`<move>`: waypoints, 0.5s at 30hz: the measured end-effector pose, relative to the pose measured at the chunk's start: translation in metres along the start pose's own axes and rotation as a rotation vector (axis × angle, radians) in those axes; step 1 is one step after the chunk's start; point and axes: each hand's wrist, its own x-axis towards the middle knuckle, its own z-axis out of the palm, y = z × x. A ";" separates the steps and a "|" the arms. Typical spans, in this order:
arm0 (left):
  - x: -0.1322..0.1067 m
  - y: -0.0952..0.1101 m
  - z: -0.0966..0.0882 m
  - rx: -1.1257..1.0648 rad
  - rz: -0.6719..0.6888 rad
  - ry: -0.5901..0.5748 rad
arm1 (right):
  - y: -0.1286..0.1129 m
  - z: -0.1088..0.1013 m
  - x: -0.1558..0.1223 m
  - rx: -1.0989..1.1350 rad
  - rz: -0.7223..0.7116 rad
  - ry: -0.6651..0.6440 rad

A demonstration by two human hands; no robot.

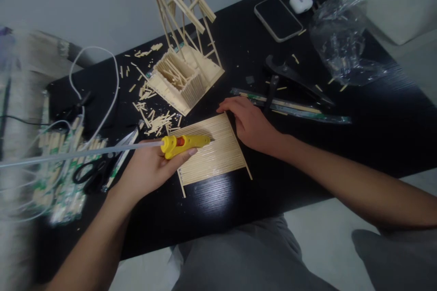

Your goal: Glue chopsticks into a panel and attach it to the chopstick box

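Note:
My left hand is wrapped round a yellow hot glue gun, a long glue stick trailing from its back end. The gun's nozzle points right, over a flat panel of thin wooden sticks lying on the black table. Two longer sticks run along the panel's left and right sides and jut past its near edge. At the panel's far right corner rests my right hand, its fingers bent over and touching the edge. Whether those fingers pinch anything cannot be made out.
Behind the panel stands a wooden stick structure with a box at its base, beside scattered stick offcuts. Scissors and wrapped chopsticks lie left. Pliers, a phone, an earbud case and a plastic bag sit right.

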 end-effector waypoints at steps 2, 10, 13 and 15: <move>0.002 0.002 0.000 0.015 -0.008 -0.007 | 0.000 0.000 0.000 0.003 0.004 -0.001; 0.013 0.016 0.002 -0.033 0.036 -0.022 | 0.000 0.000 0.000 0.007 0.013 -0.007; 0.017 0.020 0.005 -0.051 0.049 -0.029 | 0.000 0.000 0.000 0.003 0.006 -0.002; 0.019 0.023 0.006 -0.046 0.035 -0.033 | 0.000 0.001 0.000 0.004 0.008 -0.002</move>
